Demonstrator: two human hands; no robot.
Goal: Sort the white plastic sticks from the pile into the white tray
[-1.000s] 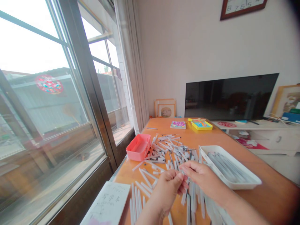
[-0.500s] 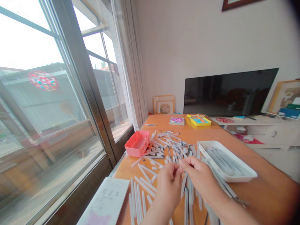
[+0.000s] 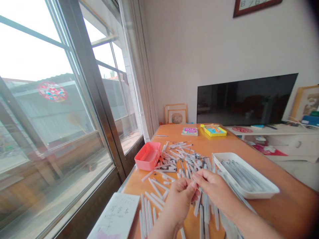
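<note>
My left hand (image 3: 179,198) and my right hand (image 3: 214,191) meet above the orange table (image 3: 279,212), fingertips pinched together on a small pen part I cannot make out. Under and around them lie several loose white pen barrels and caps (image 3: 179,159), scattered across the tabletop. A white tray (image 3: 245,176) holding several grey pens lies just right of my right hand. A pink plastic box (image 3: 147,156) stands to the left of the pile.
A printed paper sheet (image 3: 114,217) lies at the table's near left corner by the window (image 3: 50,109). A yellow box (image 3: 214,131) and a small book (image 3: 189,131) lie at the far end. Beyond stand a dark TV (image 3: 245,99) and a white cabinet (image 3: 286,139).
Both hands stay pinched together over the pile and shift only slightly. The view dipped and came back up a little.
</note>
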